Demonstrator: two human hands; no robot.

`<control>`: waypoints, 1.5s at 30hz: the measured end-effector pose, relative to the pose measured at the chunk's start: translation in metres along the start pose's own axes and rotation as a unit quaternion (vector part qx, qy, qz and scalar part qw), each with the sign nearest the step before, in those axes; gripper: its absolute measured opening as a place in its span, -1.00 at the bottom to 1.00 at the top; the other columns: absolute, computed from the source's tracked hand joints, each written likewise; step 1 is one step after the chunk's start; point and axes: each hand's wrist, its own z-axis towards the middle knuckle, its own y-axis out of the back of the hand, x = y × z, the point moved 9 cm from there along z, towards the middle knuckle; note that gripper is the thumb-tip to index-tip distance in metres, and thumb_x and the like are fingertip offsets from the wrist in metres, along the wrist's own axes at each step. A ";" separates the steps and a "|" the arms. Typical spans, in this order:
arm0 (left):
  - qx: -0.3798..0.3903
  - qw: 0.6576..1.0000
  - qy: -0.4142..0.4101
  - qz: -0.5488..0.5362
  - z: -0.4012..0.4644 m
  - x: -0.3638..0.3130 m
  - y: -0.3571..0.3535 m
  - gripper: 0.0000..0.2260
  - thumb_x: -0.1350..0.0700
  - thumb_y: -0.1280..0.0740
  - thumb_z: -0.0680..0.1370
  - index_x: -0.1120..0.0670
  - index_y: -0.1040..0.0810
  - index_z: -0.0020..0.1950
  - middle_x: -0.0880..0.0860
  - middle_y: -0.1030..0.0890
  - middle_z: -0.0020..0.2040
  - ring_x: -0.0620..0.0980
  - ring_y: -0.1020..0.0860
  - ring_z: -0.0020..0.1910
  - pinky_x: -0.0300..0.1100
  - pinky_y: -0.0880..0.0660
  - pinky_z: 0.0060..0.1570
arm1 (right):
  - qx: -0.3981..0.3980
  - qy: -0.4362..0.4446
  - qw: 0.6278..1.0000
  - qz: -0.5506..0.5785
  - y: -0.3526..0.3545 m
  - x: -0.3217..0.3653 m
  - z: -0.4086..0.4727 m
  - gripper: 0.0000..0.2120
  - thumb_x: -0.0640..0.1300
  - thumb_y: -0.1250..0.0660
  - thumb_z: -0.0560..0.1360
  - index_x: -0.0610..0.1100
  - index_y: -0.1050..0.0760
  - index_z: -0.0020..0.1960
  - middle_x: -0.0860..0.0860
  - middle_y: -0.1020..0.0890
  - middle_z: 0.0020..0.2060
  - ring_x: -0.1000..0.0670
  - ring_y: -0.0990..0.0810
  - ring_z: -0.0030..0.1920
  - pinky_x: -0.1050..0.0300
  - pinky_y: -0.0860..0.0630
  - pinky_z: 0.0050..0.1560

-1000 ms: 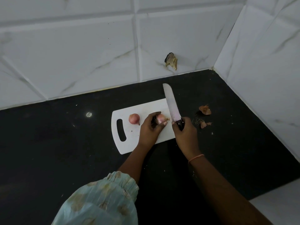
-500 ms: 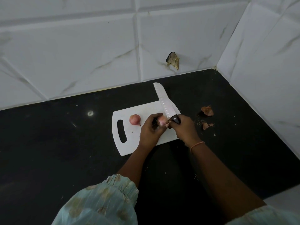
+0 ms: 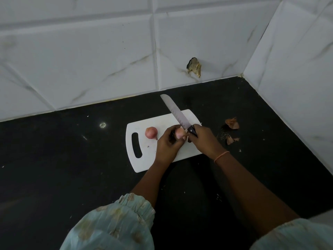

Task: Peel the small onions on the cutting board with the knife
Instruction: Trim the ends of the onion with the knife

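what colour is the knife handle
Black; the knife handle shows best in the head view, in the right hand's grip.

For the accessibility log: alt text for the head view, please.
The left hand holds a small onion while the right hand grips a knife against it, over a white cutting board. A second onion lies on the board.

Colours on my feed

I see a white cutting board (image 3: 144, 163) on black counter (image 3: 54, 159), 2 pink onions (image 3: 151, 132), pale-green patterned sleeves (image 3: 111, 224), grey-veined white tiles (image 3: 90, 60).
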 end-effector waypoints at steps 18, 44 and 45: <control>0.001 1.000 0.008 -0.024 -0.002 0.005 0.001 -0.59 0.24 -0.48 0.48 0.08 -0.54 0.32 -0.04 -0.64 0.17 -0.17 -0.60 0.17 -0.31 -0.50 0.20 | -0.155 -0.146 0.965 0.153 0.055 -0.052 -0.015 -0.87 -0.14 -0.31 0.57 -0.22 -0.50 -0.01 -0.07 -0.59 -0.27 0.04 -0.55 -0.34 0.12 -0.48 -0.30; -0.026 0.999 0.024 -0.021 0.002 0.010 0.005 -0.48 0.14 -0.58 0.40 0.07 -0.56 0.33 -0.05 -0.63 0.20 -0.20 -0.58 0.18 -0.41 -0.49 0.12 | -0.060 -0.064 0.989 -0.121 0.009 0.000 -0.078 -0.64 0.11 -0.03 0.66 -0.12 -0.46 0.02 -0.04 -0.57 -0.26 -0.05 -0.58 -0.24 0.02 -0.48 -0.27; -0.027 0.999 0.027 -0.023 0.002 0.010 0.006 -0.49 0.14 -0.59 0.40 0.06 -0.56 0.33 -0.06 -0.63 0.20 -0.21 -0.58 0.17 -0.42 -0.49 0.11 | -0.055 -0.066 0.989 -0.122 0.009 0.000 -0.077 -0.64 0.10 -0.03 0.66 -0.12 -0.46 0.02 -0.05 -0.57 -0.25 -0.05 -0.58 -0.24 0.03 -0.47 -0.27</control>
